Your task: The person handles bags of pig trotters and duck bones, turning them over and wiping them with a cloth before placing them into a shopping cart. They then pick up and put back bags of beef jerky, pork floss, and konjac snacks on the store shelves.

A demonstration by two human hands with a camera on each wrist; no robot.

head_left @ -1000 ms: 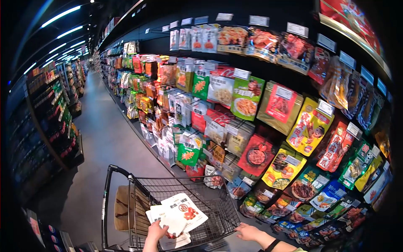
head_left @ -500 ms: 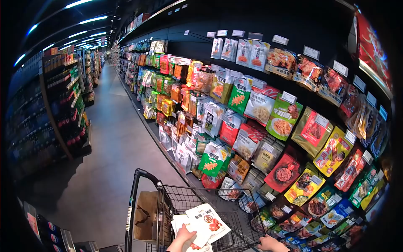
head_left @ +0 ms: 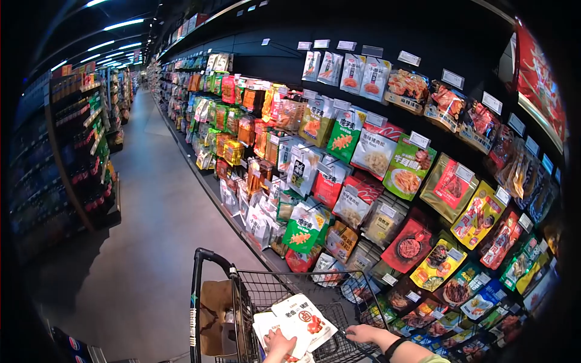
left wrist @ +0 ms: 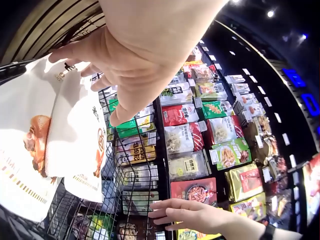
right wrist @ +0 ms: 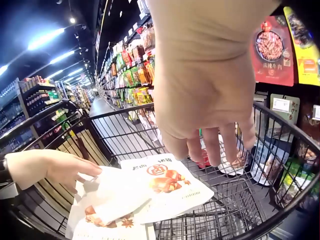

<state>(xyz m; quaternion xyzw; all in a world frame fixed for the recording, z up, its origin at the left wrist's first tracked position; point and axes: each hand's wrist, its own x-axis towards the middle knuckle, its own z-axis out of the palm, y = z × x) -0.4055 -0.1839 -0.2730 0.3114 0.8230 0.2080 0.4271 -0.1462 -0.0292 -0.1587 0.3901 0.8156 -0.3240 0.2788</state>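
Several white packets with red and brown food pictures lie overlapping in a black wire cart. My left hand rests on the left packets, palm down. In the left wrist view the left hand's fingers reach over a packet's top end, its thumb held apart. My right hand hovers at the cart's right side, holding nothing. The right wrist view shows the right hand with its fingers extended downward over the wire basket, to the right of the packets.
A brown paper bag is at the cart's left end. Hanging snack pouches line the shelving on the right, close to the cart. The grey aisle floor runs ahead between this shelving and stocked shelves on the left.
The head view has swung left since the first frame. My right hand has shifted inward from the cart's right rim since half a second ago. My left hand stays on the packets.
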